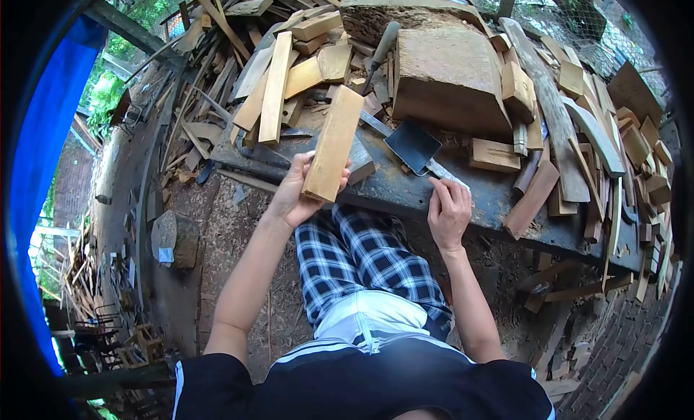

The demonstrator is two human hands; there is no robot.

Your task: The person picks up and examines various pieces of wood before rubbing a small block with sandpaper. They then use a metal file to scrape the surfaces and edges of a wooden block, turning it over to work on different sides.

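Note:
My left hand [293, 192] is closed around the lower end of a long, squared wooden block [335, 142], raised over the near edge of the workbench and tilted slightly right. My right hand [450, 212] is at the bench's front edge with its fingers curled in; anything inside them is hidden. Just above those fingers lies the end of a pale, flat strip [450, 176]. A dark square plate [413, 147] rests across the strip. Behind the held block, a grey block-shaped piece [359, 165] sits partly covered on the bench.
A big wooden block [448, 73] stands at the bench's back, beside a handled tool [385, 44]. Offcuts [275, 87] are heaped at left, with more boards [553, 116] at right. A stump [176, 239] stands on the chip-strewn floor; a blue tarp [54, 145] hangs far left.

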